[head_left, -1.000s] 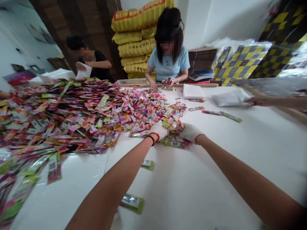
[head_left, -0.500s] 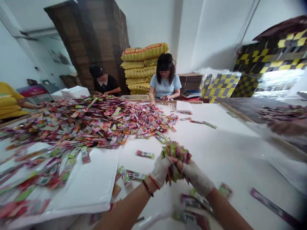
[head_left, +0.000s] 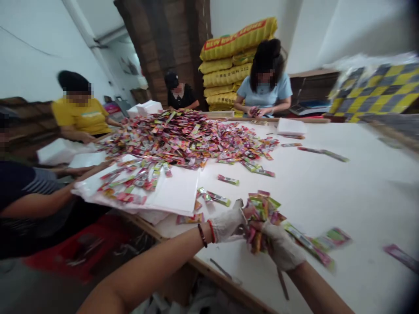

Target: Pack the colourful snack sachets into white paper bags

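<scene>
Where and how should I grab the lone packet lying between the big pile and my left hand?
I'd pinch the packet across its narrow middle, by the two long edges, coming from above: it lies flat on the white table, long and slim, touching no other packet.

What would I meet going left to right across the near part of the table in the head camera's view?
White slab with a clear wrapping → left hand → right hand → lone purplish packet.
</scene>
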The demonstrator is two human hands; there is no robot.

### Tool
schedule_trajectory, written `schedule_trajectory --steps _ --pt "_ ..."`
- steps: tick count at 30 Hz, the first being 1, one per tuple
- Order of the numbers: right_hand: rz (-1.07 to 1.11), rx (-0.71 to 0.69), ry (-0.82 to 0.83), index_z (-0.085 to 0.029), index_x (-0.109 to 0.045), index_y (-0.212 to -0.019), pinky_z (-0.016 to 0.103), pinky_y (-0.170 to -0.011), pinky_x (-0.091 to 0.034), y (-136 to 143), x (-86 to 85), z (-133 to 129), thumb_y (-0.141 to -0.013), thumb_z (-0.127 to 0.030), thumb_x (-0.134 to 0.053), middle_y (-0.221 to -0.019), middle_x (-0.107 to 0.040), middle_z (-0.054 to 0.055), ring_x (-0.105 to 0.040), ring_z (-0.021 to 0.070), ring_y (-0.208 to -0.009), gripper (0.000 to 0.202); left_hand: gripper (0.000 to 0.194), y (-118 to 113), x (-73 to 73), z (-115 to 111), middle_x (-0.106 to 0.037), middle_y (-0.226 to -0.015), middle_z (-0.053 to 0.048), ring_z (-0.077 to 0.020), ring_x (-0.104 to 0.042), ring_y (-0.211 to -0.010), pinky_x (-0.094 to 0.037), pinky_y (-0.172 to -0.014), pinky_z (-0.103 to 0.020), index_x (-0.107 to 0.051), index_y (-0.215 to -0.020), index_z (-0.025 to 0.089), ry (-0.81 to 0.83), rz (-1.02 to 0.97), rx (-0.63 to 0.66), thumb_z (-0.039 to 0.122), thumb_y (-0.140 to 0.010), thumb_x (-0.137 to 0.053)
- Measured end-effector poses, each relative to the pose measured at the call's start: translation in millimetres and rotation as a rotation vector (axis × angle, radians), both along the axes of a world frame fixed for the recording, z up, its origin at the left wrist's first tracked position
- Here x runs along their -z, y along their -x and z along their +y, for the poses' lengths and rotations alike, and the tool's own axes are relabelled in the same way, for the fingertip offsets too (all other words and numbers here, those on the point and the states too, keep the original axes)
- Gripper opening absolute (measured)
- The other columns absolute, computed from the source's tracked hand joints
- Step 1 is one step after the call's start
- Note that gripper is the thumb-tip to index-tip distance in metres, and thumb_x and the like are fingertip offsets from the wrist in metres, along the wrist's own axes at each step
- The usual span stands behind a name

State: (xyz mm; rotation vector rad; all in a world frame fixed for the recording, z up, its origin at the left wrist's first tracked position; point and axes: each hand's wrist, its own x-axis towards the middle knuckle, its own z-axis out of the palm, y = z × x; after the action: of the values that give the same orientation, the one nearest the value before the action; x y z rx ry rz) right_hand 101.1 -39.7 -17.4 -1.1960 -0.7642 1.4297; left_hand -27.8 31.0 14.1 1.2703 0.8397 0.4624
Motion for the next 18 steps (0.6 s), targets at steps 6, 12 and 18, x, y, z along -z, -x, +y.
schedule_trajectory --steps 6,12,18 --pt "0.261 0.01 0.104 -0.018 -0.056 -0.071 0.025 -0.042 -0.047 -14.7 -1.7 -3.2 -0.058 -0.031 -0.078 -0.057 -0.061 -0.001 -0.057 0.0136 -0.045 0.029 0.03 132.9 -29.1 52.4 -0.058 -0.105 -0.008 -0.0216 -0.055 -0.096 -0.043 -0.085 -0.033 -0.058 -0.098 0.018 -0.907 1.104 0.062 0.014 -0.068 -0.053" --pt "0.291 0.024 0.123 -0.018 -0.057 -0.074 0.027 -0.046 -0.05 -19.0 -1.6 -4.3 -0.054 -0.026 -0.08 -0.061 -0.063 0.0 -0.059 0.0149 -0.048 0.032 0.028 174.7 -22.6 60.5 -0.059 -0.099 -0.01 -0.022 -0.056 -0.09 -0.042 -0.078 -0.031 -0.059 -0.098 0.016 -1.004 1.49 0.283 0.012 -0.071 -0.051" --pt "0.252 0.011 0.037 -0.016 -0.06 -0.081 0.027 -0.046 -0.05 -41.1 -8.0 -6.0 -0.063 -0.026 -0.073 -0.064 -0.063 0.001 -0.059 0.0147 -0.05 0.024 0.022 95.2 -37.9 32.5 -0.059 -0.098 -0.005 -0.0157 -0.056 -0.081 -0.04 -0.069 -0.024 -0.056 -0.099 0.021 -1.187 1.227 -0.147 0.019 -0.081 -0.043"
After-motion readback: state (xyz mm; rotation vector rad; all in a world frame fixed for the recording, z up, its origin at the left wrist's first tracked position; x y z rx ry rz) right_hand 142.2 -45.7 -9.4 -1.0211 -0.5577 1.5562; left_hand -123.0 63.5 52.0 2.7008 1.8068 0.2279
